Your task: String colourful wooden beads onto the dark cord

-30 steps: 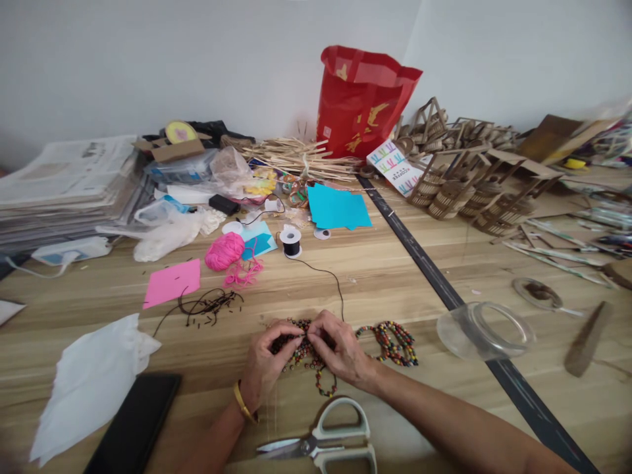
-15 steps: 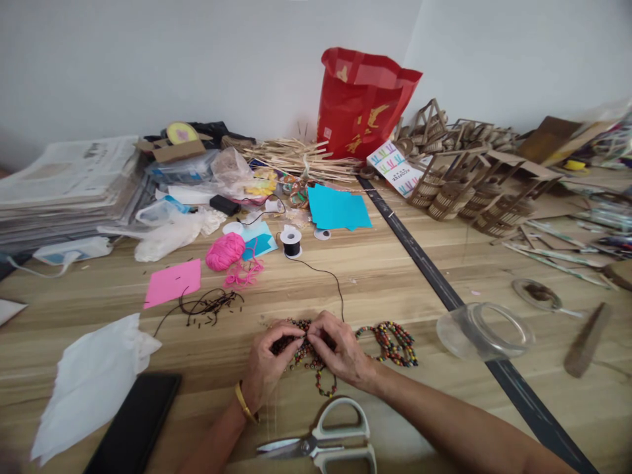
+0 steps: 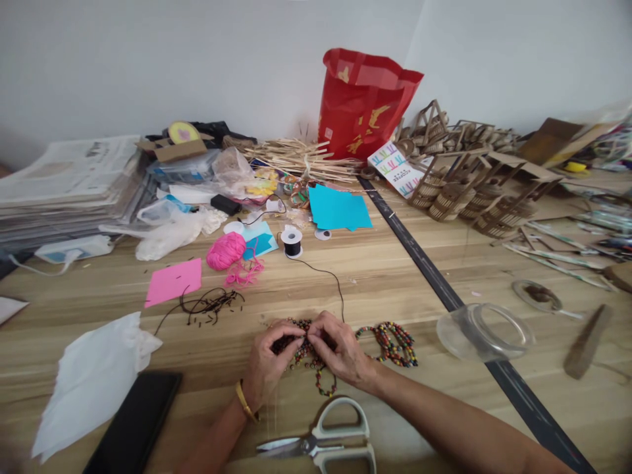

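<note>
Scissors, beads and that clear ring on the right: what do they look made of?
Scissors: pale, smooth handles, probably plastic; grey shiny blades, likely steel. Beads: small, round, many-coloured, strung in loops; glass or plastic, too small to tell. Clear ring: see-through and glossy, likely plastic.

**Even, soft light; edge distortion and corner blur**

Illumination is bright, diffuse and even, with its source out of frame. Shadows are faint and short. A mild sheen shows on the wooden table (image 3: 405,276); no harsh glare. Centre is acceptably sharp. Wide-angle bending curves the edges, and the lower-left corner and far right margin are smeared and soft.
</note>
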`<state>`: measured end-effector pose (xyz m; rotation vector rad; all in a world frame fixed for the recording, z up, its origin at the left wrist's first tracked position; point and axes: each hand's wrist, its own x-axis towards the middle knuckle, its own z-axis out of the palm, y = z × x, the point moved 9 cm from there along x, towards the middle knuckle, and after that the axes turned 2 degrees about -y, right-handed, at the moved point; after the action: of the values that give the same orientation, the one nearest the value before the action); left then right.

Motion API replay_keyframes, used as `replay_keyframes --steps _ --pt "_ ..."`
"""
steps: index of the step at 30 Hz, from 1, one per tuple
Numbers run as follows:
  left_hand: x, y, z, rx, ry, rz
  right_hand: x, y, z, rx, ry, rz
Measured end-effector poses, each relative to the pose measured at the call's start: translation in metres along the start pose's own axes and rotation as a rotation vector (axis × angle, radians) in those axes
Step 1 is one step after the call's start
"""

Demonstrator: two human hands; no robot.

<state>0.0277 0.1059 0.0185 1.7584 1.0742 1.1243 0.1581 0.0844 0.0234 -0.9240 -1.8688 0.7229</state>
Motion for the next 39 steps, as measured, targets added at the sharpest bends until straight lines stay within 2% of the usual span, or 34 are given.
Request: replay_keyframes --steps 20,27,34,39 --pt "0.0 0.0 0.002 -0.014 -0.02 -0.008 0.0 -0.001 0.002 0.014 -0.015 -0.001" --pt "-0.002 -0.004 -0.001 -0.018 0.005 -0.053 -0.002 0.004 0.001 0.06 0.01 0.052" --pt "-0.004 -0.011 0.0 -0.07 -0.006 -0.117 0.001 -0.001 0.0 0.066 0.004 0.035" --pt "-0.003 -0.01 0.001 -0.091 -0.021 -0.123 0.004 -0.01 0.001 0.068 -0.05 -0.014"
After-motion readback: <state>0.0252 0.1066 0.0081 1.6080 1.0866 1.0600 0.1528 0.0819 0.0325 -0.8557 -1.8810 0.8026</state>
